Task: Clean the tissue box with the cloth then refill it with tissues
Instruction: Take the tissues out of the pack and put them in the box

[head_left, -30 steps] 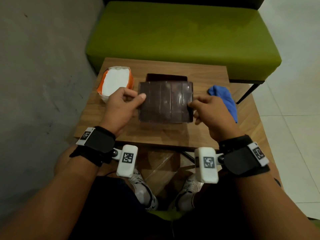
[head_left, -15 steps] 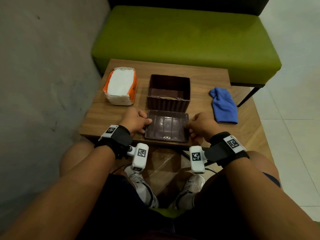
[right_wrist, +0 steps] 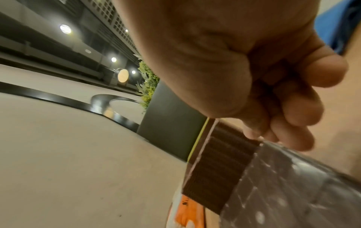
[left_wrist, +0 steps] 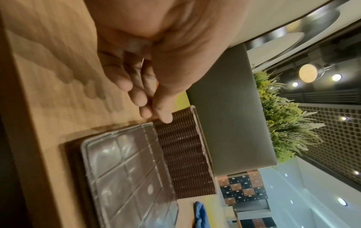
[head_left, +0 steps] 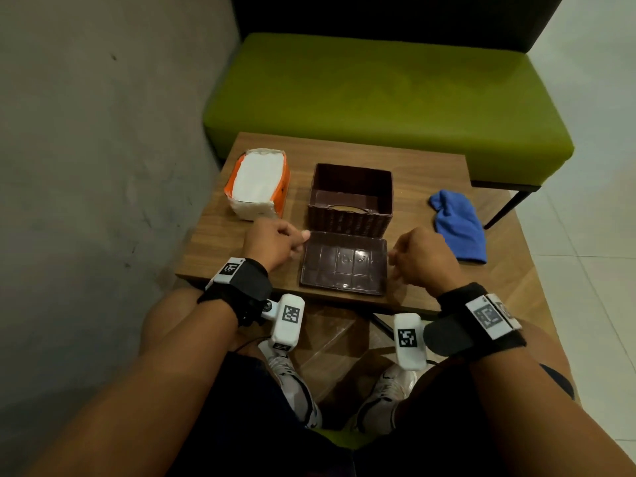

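Brown plastic lid (head_left: 344,262) lies flat just in front of the open box (head_left: 351,197). Both hands, left hand (head_left: 272,242) and right hand (head_left: 421,258), sit loosely curled beside it, holding nothing. Best fetch the cloth (head_left: 459,226), right of the box.

Lid (head_left: 344,263) flat btwn hands – left (head_left: 272,244), right (head_left: 421,258) – box (head_left: 349,197) behind.
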Tool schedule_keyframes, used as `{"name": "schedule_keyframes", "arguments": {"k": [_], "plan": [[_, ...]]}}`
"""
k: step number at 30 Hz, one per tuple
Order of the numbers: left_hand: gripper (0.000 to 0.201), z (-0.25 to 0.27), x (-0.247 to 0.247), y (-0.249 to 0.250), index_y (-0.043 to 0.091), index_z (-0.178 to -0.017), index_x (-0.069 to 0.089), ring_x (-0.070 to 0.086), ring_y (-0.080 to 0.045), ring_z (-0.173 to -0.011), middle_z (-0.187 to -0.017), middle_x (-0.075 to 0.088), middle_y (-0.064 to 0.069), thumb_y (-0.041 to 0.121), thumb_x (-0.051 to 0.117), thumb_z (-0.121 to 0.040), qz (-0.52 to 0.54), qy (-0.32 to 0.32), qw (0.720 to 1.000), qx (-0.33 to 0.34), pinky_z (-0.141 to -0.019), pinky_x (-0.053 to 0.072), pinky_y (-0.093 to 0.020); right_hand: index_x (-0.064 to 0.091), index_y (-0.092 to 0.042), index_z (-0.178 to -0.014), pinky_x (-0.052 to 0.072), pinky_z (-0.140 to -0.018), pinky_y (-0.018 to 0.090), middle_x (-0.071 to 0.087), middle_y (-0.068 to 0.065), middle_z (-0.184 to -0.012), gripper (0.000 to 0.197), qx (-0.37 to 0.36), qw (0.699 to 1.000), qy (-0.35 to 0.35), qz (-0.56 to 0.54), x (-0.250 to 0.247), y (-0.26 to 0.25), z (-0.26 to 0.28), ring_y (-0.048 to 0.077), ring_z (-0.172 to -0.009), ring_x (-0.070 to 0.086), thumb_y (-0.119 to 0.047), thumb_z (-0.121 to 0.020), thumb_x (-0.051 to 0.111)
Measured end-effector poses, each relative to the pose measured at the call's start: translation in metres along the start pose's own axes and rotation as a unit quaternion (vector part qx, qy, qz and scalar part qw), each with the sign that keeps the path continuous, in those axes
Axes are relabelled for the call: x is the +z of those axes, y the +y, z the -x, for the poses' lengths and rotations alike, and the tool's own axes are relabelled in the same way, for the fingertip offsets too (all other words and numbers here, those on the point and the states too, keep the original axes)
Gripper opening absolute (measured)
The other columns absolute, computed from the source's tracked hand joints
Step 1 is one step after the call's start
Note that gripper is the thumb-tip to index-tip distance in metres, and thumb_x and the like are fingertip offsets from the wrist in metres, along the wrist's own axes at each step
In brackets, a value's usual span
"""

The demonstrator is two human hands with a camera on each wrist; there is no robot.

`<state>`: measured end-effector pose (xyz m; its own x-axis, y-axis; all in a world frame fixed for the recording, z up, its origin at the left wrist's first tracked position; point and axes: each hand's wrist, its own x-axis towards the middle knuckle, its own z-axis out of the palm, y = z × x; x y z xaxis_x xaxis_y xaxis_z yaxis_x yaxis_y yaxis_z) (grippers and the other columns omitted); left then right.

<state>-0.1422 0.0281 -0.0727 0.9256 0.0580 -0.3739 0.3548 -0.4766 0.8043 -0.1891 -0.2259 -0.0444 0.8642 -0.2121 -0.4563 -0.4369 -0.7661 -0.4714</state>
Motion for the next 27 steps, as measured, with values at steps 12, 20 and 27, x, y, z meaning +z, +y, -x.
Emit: {"name": "schedule_keyframes", "arguments": {"k": [12, 20, 27], "plan": [[0.016, -0.070, -0.093, 0.039, 0.008, -0.090, 0.073, 0.078, -0.043, -0.100, -0.106, 0.078, -0.024, 0.012, 0.059, -0.096, -0.078, 0.103, 0.991, 0.022, -0.087, 0.065, -0.057, 0.075, -0.013, -0.110, 0.041, -0.066, 0.027, 0.066, -0.009, -0.086, 0.016, -0.360, 0.928, -0.028, 0.091, -0.026, -0.166, -0.037, 0.014, -0.077, 0.063, -0.012, -0.100, 0.062], [0.021, -0.121, -0.100, 0.037, -0.002, -0.116, 0.069, 0.079, -0.041, -0.102, -0.108, 0.079, -0.025, 0.007, 0.059, -0.101, -0.152, 0.046, 0.987, -0.036, -0.090, 0.065, -0.051, 0.074, -0.022, -0.118, 0.047, -0.086, 0.037, 0.069, 0.006, -0.120, 0.028, -0.414, 0.850, -0.007, 0.326, 0.021, -0.202, -0.109, 0.033, -0.115, 0.061, -0.014, -0.095, 0.061], [0.021, -0.160, -0.114, 0.039, 0.004, -0.098, 0.067, 0.063, -0.025, -0.057, -0.073, 0.067, -0.010, 0.020, 0.081, -0.095, -0.173, -0.014, 0.983, -0.064, -0.052, 0.048, -0.030, 0.073, -0.023, -0.100, 0.047, -0.072, 0.036, 0.068, 0.007, -0.096, 0.012, -0.419, 0.851, -0.048, 0.313, 0.037, -0.218, -0.126, 0.032, -0.093, 0.063, -0.020, -0.096, 0.062]]}}
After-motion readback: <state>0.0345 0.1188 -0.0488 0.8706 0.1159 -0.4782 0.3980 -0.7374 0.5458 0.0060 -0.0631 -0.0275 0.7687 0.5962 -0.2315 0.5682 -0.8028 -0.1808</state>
